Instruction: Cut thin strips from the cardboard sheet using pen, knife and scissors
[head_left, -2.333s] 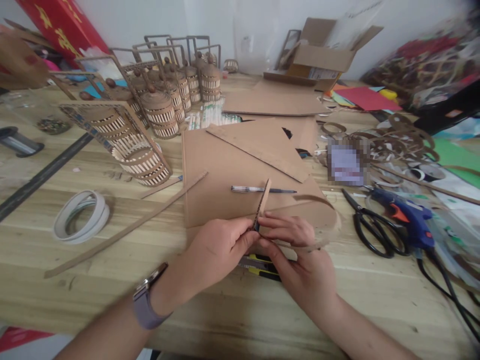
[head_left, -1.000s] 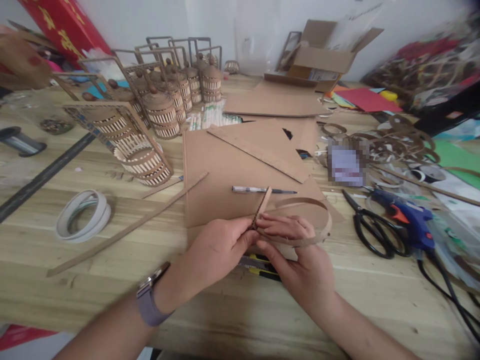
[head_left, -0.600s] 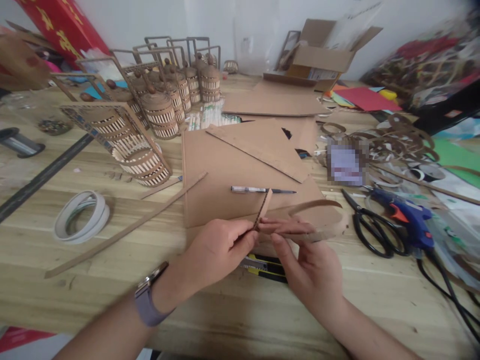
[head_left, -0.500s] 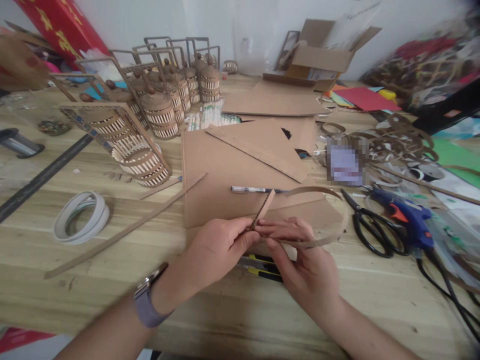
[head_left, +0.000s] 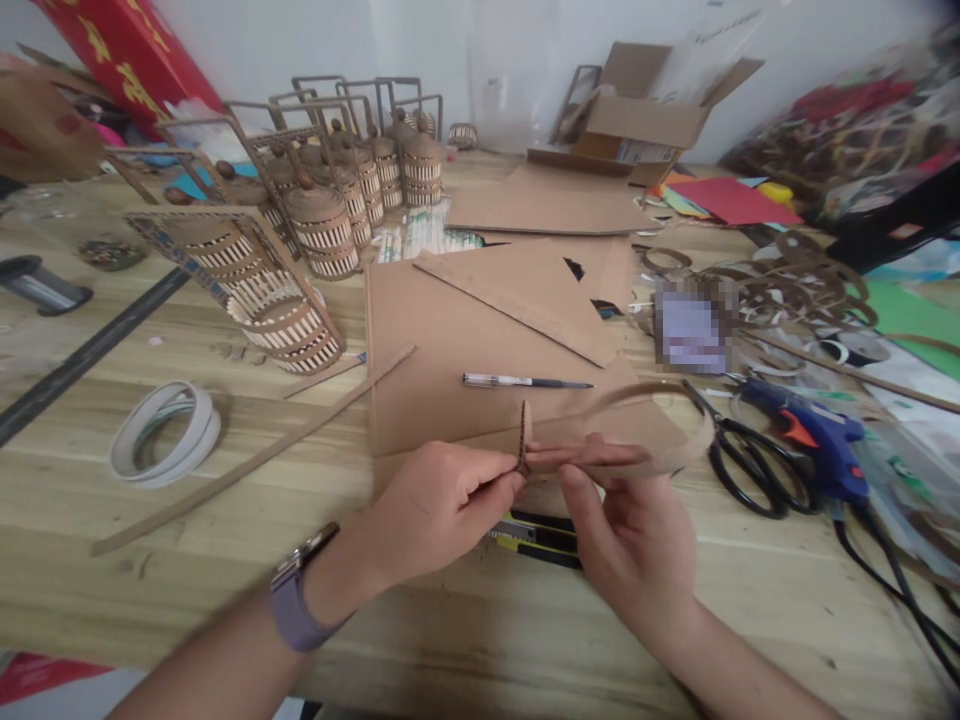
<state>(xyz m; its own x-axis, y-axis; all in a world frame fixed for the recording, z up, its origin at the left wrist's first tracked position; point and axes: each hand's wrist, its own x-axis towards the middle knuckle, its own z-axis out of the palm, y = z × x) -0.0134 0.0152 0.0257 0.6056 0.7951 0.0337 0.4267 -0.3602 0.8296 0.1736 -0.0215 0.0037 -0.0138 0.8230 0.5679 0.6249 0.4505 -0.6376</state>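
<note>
My left hand [head_left: 442,500] is closed, its thumb and fingertips pinching a small piece of corrugated cardboard [head_left: 524,430] that stands on edge with its ridged side showing. My right hand [head_left: 637,540] has its thumb against its outstretched fingers, with a thin brown paper strip [head_left: 645,391] between them. The strip runs from the cardboard piece and loops round to the right. Where the two join is partly hidden by my fingers. Under my hands lie utility knives [head_left: 544,540] with yellow and black handles. A pen [head_left: 529,381] rests on a cardboard sheet [head_left: 420,400] just beyond.
At right lie black scissors [head_left: 754,465], a blue glue gun [head_left: 806,430] with its cord, and coiled brown strips [head_left: 802,280]. Lidded baskets [head_left: 319,235] with handles stand at the back left. White tape rolls [head_left: 161,435] and a long cardboard strip [head_left: 255,455] lie at left.
The cardboard piece has turned from leaning right to nearly upright. My right hand has slid right along the strip, away from my left. The pen's tip now shows.
</note>
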